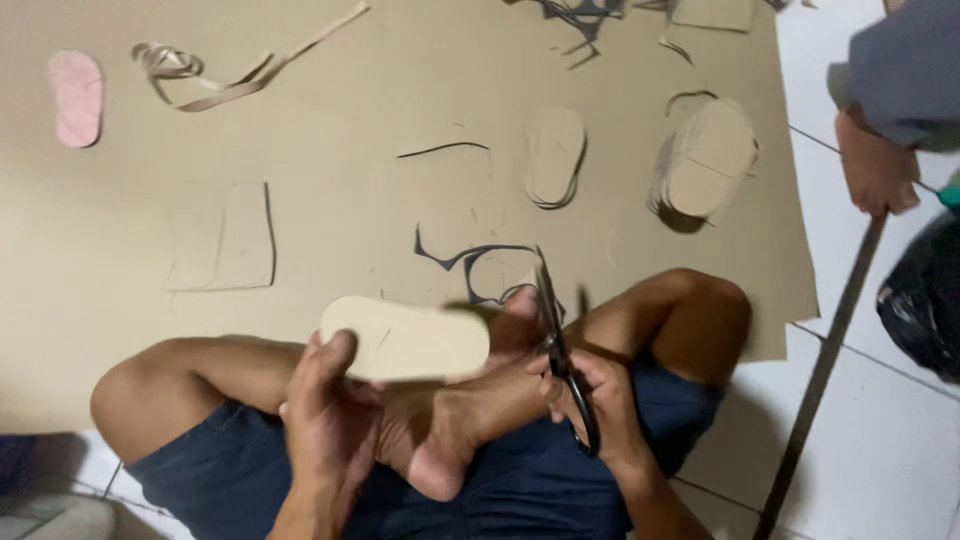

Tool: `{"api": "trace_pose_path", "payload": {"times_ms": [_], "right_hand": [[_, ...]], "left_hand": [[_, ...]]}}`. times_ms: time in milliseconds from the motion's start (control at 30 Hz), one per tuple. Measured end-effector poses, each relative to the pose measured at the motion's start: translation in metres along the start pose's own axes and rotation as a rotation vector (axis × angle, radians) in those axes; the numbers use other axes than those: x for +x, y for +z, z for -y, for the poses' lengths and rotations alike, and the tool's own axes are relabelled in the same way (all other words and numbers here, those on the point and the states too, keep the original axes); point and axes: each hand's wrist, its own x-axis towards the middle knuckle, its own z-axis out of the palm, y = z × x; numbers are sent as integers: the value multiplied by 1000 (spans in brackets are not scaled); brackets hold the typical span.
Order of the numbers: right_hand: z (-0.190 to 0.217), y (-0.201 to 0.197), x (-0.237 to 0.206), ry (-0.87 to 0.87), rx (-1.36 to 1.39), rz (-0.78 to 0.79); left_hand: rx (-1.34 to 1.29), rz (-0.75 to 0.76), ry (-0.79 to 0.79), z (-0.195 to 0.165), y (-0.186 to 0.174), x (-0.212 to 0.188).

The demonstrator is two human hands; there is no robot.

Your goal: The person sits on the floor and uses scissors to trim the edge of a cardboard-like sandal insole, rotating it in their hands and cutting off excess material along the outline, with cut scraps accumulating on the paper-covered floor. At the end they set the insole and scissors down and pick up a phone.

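Over on the far left, a pink sole-shaped piece [76, 97] is lying on the big cardboard sheet [330, 210] spread over the floor, with curled offcut strips [215, 80] near it. Nearer the seated person, the left hand [325, 405] is gripping a tan sole-shaped cutout [405, 340], fingers closed around its left end, holding it level above the crossed legs. Just beside its right end, the right hand [600, 400] is closing through the handles of black scissors [560, 345], blades pointing away. Stacks of cut soles [705, 160] are sitting further right, and another person's hand [875, 170] is holding a long dark bar [825, 365].
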Motion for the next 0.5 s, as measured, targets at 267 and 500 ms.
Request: {"api": "trace_pose_path", "payload": {"times_ms": [267, 500], "right_hand": [[-23, -16, -26, -34, -79, -414], [-39, -22, -26, -164, 57, -367]], "left_hand": [[227, 187, -110, 83, 59, 84], [735, 351, 60, 122, 108, 114]]}}
